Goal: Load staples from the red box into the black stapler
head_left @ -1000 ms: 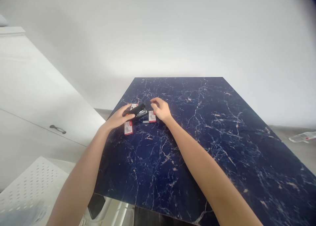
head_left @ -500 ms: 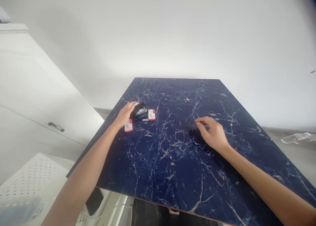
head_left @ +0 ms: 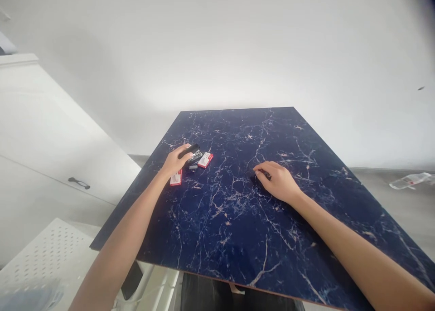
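My left hand (head_left: 176,160) is closed round a black stapler (head_left: 194,153) at the left of the blue marbled table. Touching or nearly touching the stapler's right end is a small red-and-white box (head_left: 205,160), now lying at an angle. A second red-and-white box (head_left: 176,178) lies just below my left hand, partly covered by it. Between them sits a short grey strip (head_left: 193,167), which looks like staples. My right hand (head_left: 277,179) rests low over the middle right of the table, thumb and fingertips together. Whatever they may hold is hidden.
The dark blue marbled table (head_left: 231,238) has a wall behind it. A white cabinet (head_left: 50,134) with a dark handle stands to the left, near a white perforated surface (head_left: 47,252). On the floor at right lies a clear plastic item (head_left: 409,181).
My left hand has gone from reaching beside the stapler to gripping it. The right-hand box has turned. My right hand has moved left and closer to the tabletop. The view has shifted slightly.
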`<state>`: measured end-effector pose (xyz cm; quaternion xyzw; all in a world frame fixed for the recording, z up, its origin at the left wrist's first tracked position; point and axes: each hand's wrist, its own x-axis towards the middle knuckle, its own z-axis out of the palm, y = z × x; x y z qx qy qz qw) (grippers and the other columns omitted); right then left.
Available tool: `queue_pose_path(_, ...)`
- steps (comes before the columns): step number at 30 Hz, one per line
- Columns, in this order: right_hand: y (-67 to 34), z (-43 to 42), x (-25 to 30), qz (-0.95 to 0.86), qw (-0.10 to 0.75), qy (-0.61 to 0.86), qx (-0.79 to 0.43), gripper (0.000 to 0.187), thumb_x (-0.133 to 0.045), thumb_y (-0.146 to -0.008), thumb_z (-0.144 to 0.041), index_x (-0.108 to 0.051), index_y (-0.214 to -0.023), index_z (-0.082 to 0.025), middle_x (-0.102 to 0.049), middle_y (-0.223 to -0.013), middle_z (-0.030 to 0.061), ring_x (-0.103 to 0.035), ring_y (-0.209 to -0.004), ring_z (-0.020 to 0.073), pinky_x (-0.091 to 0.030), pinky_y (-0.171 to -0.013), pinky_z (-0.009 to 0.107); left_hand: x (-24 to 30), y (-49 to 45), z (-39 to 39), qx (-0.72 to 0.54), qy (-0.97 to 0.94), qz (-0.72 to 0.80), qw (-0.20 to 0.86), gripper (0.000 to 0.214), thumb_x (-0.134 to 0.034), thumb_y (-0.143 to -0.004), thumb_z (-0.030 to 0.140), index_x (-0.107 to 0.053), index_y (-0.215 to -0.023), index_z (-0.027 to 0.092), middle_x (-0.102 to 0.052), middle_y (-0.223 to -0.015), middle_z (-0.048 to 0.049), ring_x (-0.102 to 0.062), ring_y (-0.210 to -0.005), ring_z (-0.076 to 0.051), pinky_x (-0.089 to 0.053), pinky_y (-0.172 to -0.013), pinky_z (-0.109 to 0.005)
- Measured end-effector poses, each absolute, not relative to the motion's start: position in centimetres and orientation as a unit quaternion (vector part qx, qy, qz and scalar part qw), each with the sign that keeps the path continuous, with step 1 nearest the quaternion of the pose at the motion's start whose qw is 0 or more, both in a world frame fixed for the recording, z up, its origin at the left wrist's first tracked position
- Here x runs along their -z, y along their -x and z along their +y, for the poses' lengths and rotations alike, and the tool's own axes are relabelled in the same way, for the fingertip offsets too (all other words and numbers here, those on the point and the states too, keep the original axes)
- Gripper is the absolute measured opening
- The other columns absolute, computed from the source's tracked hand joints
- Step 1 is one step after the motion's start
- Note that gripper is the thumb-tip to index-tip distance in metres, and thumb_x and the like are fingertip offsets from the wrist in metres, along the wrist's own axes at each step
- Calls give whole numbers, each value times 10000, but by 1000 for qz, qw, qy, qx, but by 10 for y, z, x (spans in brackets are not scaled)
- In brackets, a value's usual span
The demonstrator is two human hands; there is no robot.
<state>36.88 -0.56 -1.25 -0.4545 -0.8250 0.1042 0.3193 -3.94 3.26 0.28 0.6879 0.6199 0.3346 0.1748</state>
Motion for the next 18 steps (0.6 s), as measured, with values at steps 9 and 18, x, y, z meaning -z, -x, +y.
queue_pose_path(9, -367, -9, 10, -861, 290, 410, -78, 270, -494, -1003, -305, -726, -1124, -238, -738, -1112, 94, -656, -1025, 291, -531, -962, 500, -29, -3, 8, -342, -733, 588, 28, 414, -580, -943, 443, -647, -1280, 211, -594, -1462, -105, -503, -1394, -303, -357, -1215, -496)
queue_pose_path(18, -367, -25, 9, -879, 253, 401, -45, 337, -557, -988, -349, -673, -1272, -208, -664, -1266, 136, -595, -1180, 333, -498, -1044, 534, -7, -133, -42, -225, -882, 408, 70, 455, -513, -1029, 426, -561, -1441, 241, -541, -1528, -120, -488, -1425, -320, -396, -1191, -552)
